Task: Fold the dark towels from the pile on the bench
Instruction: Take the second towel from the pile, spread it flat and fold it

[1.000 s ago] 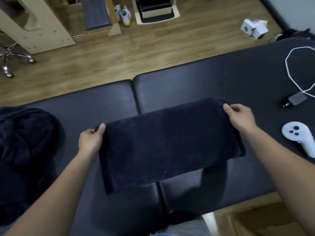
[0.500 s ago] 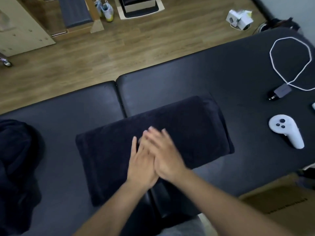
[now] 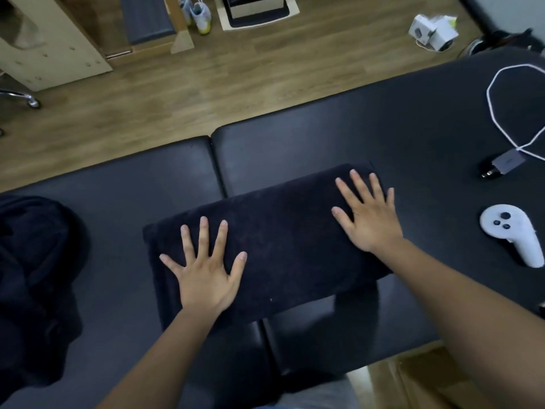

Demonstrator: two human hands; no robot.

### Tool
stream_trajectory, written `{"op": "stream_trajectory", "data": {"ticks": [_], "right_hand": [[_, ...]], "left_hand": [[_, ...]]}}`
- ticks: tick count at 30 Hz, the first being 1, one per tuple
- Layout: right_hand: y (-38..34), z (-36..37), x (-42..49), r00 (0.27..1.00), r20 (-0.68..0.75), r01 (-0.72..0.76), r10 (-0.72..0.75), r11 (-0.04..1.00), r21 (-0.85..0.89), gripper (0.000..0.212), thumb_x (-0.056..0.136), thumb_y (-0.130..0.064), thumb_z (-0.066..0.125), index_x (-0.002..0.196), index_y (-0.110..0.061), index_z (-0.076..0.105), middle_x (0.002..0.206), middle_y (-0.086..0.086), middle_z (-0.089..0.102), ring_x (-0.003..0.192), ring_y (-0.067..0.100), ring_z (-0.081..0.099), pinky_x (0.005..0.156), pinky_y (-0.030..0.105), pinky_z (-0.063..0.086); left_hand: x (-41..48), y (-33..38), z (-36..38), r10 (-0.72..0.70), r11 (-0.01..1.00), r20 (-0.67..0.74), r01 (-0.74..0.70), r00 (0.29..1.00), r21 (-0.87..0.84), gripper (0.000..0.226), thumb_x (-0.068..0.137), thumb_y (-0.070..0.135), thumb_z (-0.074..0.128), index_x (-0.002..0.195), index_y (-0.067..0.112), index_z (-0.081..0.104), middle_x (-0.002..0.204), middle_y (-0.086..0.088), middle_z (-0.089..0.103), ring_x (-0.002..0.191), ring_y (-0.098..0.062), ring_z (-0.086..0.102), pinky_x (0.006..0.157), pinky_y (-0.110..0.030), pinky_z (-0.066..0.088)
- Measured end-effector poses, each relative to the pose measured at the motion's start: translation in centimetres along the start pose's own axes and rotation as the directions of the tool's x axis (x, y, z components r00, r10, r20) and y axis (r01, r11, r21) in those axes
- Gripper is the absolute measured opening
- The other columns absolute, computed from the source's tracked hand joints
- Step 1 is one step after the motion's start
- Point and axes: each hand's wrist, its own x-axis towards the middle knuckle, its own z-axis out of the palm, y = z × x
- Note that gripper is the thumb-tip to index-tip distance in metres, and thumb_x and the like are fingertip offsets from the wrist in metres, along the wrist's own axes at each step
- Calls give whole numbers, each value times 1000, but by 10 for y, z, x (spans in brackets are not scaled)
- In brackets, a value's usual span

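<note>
A dark towel, folded into a long rectangle, lies across the seam of the black padded bench. My left hand presses flat on the towel's left part with fingers spread. My right hand lies flat with spread fingers on the towel's right end. A heap of unfolded dark towels sits at the bench's left end, apart from both hands.
On the bench to the right lie a white game controller, a dark charger plug and a looped white cable. Wooden floor beyond the bench holds shoes, white boxes and wooden furniture.
A second ago my hands pinched the towel's two ends. They then met at its middle, and now they have slid apart, flat, toward its left and right ends.
</note>
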Motion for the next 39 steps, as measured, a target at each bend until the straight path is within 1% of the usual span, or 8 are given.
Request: {"op": "stream_trajectory", "data": {"ticks": [6,10,15,19,23,27,33,39], "right_hand": [[-3,-3,-5,996,9,-86,87,951,295,74,91,-67,36,154,-45,4,165,-10,-6,152,24,0,121,51,16],[3,-7,-24,906,88,-349,413,615,707,102,74,-69,69,153,-35,13,160,-1,19,144,25,31,116,46,31],[5,1,-52,859,203,-457,470,525,718,97,67,-67,75,143,-26,31,139,3,53,123,30,53,104,47,44],[5,-3,-77,826,354,-542,438,447,711,87,57,-68,80,124,-20,51,114,1,66,101,27,64,90,47,53],[4,4,-114,810,432,-568,397,346,747,60,69,-42,79,115,-16,51,109,8,66,96,30,64,92,51,52],[1,16,-162,795,468,-590,387,311,745,37,78,-29,76,109,-15,61,98,8,72,92,29,67,85,45,55],[13,28,-216,734,533,-640,422,167,750,41,80,-33,79,110,-10,63,92,6,69,84,26,65,61,32,48],[25,44,-234,726,568,-639,389,74,766,54,80,-37,78,124,-11,60,103,8,70,90,30,66,64,33,50]], "left_hand": [[-1,-2,-2,10,1000,13,-10,1000,15,73,92,75,6,153,43,-15,163,7,-24,149,-26,-31,113,-71,-10],[-21,-15,-2,-100,986,9,100,995,-136,74,93,71,15,156,40,-9,165,6,-21,151,-20,-25,120,-60,-10],[-47,-36,-7,-413,711,218,462,885,-530,94,83,81,41,155,46,-9,167,4,-10,154,-23,-5,122,-57,9],[-55,-60,-11,-421,592,247,471,873,-654,102,76,74,61,155,39,6,154,2,35,144,-27,30,116,-50,31],[-68,-82,-15,-421,341,362,515,832,-787,81,74,47,83,135,21,36,123,6,59,109,-22,60,92,-37,51],[-83,-99,-9,-265,271,476,539,839,-798,50,73,28,88,115,16,63,106,0,73,87,-15,69,66,-27,53],[-99,-93,7,-14,437,567,515,824,-738,103,45,58,94,134,32,48,125,11,64,113,-15,62,102,-38,49],[-119,-67,20,-160,112,572,591,804,-799,69,75,66,74,127,21,63,117,0,72,102,-23,71,90,-37,56]]}}
